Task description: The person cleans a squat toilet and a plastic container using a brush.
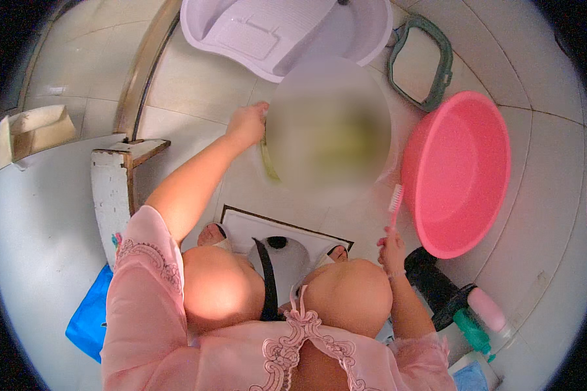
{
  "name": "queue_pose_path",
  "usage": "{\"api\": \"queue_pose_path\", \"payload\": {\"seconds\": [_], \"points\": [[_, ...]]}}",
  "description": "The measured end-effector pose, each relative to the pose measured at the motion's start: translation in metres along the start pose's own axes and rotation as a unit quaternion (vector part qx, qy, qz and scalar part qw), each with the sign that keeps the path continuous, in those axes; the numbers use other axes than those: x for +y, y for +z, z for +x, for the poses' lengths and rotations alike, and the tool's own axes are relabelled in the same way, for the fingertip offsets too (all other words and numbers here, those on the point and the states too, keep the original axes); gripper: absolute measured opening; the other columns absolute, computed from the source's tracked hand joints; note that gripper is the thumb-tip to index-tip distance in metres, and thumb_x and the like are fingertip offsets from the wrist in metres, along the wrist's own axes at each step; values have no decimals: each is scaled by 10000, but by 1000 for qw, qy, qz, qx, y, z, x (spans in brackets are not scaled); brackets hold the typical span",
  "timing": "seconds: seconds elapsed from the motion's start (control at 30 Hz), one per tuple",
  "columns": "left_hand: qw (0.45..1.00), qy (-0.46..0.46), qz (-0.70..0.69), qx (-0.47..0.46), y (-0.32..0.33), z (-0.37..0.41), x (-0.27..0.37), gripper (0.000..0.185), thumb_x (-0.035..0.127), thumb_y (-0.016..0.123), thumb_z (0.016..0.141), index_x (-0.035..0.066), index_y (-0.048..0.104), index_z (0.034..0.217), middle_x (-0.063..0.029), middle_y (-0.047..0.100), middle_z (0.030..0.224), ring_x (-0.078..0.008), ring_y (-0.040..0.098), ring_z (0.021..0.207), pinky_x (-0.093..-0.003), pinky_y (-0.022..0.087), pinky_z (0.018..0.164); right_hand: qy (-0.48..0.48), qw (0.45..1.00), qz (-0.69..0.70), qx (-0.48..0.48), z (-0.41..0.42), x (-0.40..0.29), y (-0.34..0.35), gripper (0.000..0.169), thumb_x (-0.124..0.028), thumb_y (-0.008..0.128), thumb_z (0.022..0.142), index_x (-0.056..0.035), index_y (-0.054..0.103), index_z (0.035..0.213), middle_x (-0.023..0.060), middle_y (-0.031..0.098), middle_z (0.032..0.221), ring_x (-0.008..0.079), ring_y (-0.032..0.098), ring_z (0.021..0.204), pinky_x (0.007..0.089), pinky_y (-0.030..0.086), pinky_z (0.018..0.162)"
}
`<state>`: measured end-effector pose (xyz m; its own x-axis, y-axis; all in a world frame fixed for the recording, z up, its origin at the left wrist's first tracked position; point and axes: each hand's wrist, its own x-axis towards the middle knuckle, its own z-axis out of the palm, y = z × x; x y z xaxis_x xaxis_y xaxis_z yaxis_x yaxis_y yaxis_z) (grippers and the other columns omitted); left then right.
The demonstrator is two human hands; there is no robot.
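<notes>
A large round blurred patch covers the middle of the view and hides most of a round object with a yellow-green edge. My left hand is at the upper left of this object, its fingers curled on the rim and their tips partly hidden. In my right hand, above my right knee, is a pink brush with white bristles. Its head points away from me, close to the wall of a pink plastic basin. The brush is apart from the round object.
A lavender baby bathtub lies at the far side, beside a grey-green frame. Between my feet is a squat toilet, with a black strap hanging over it. Bottles, one pink, stand right; a chipped white post stands left.
</notes>
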<state>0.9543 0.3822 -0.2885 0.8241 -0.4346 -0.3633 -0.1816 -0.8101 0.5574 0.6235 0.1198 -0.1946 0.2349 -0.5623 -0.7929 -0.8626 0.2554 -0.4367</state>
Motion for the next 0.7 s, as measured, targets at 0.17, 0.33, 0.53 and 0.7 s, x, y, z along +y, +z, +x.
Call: {"api": "queue_pose_path", "payload": {"seconds": [0.17, 0.33, 0.53, 0.7], "points": [[968, -100, -79, 215, 33, -10, 2, 475, 155, 625, 725, 29, 439, 1143, -208, 573, 948, -326, 577, 816, -388, 451, 725, -407, 868, -280, 44, 2, -41, -11, 321, -299, 454, 870, -40, 524, 1047, 116, 579, 763, 225, 558, 621, 333, 449, 588], [979, -171, -96, 50, 42, -49, 12, 542, 55, 516, 737, 42, 308, 1237, -233, 571, 928, -373, 557, 858, -431, 434, 744, -398, 719, -567, -66, 47, -132, 40, 283, -260, 574, 792, -101, 560, 1026, 130, 590, 965, 305, 577, 826, 367, 458, 701], [990, -122, -64, 35, 7, -17, -16, 523, 15, 473, 715, 74, 351, 1220, -243, 569, 915, -386, 547, 887, -441, 431, 749, -423, 660, -605, -139, 115, -143, 106, 284, -353, 566, 763, -136, 607, 942, 123, 618, 848, 326, 589, 777, 421, 464, 693], [990, -113, -50, 66, -2, -11, -20, 518, 7, 487, 703, 111, 383, 1200, -214, 569, 955, -373, 545, 899, -436, 433, 748, -448, 708, -526, -145, 110, -117, 142, 245, -316, 569, 765, -127, 598, 918, 122, 616, 858, 331, 585, 788, 430, 459, 691]]}}
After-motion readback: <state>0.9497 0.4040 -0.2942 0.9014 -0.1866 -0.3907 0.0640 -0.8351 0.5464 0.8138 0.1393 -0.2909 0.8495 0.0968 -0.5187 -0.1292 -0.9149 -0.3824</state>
